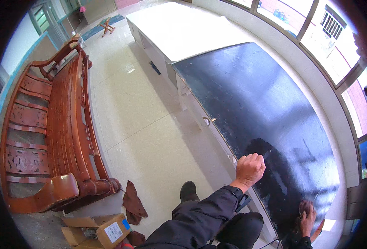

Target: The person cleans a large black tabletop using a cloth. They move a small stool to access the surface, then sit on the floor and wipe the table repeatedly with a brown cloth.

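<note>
My right hand (308,218) grips a bunched reddish-brown cloth (305,205) against the glossy black tabletop (233,90), close to its near end at the lower right. My left hand (249,169) is curled into a fist over the tabletop's long left edge, with nothing visible in it. Whether that fist touches the surface, I cannot tell. Window light and dark shadows lie across the black top, and its left edge looks chipped and worn. A ring-shaped handle (206,121) shows on the side below that edge.
A white-topped table (183,31) adjoins the black one's far end. Left stands a carved wooden bench (63,118). An open cardboard box (112,232) and a brown cloth (133,200) lie on the floor. Windows (323,40) line the right wall; a folding stool (107,27) stands farther off.
</note>
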Tool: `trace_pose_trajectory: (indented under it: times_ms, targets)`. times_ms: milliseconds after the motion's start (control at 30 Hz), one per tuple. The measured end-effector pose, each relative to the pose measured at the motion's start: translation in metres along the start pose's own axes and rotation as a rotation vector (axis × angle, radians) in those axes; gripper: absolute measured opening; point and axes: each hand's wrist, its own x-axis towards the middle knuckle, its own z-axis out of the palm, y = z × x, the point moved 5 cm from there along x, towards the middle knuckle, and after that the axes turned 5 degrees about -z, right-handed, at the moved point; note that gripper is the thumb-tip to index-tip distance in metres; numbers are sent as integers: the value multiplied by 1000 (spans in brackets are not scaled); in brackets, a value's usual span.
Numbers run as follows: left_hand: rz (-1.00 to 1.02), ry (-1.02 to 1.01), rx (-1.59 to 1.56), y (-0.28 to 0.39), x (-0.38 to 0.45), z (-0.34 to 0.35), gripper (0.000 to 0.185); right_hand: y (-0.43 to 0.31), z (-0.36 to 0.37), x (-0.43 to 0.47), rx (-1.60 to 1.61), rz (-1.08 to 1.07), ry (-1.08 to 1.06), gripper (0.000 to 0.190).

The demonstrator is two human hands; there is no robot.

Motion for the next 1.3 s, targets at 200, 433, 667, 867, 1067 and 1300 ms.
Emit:
trace_pose_trajectory:
  times_ms: [200, 433, 667, 867, 1067, 1300]
  targets:
    - [0, 7, -15, 0, 0, 1, 19, 139, 7, -38, 50, 101, -120, 66]
    - [12, -17, 0, 3, 0, -1, 19, 225, 22, -43, 83, 157, -119, 63]
    - [6, -4, 16, 2, 0, 0, 18, 276, 33, 19, 40, 252, -76, 51]
    - [18, 3, 48, 3, -1, 1, 16, 143, 16, 116, 276, -126, 80, 48]
    - [30, 7, 85, 2, -3, 3, 15, -39, 3, 150, 287, -329, 57, 55]
    - [30, 8, 78, 1, -3, 4, 15, -13, -1, 136, 326, -395, 167, 46]
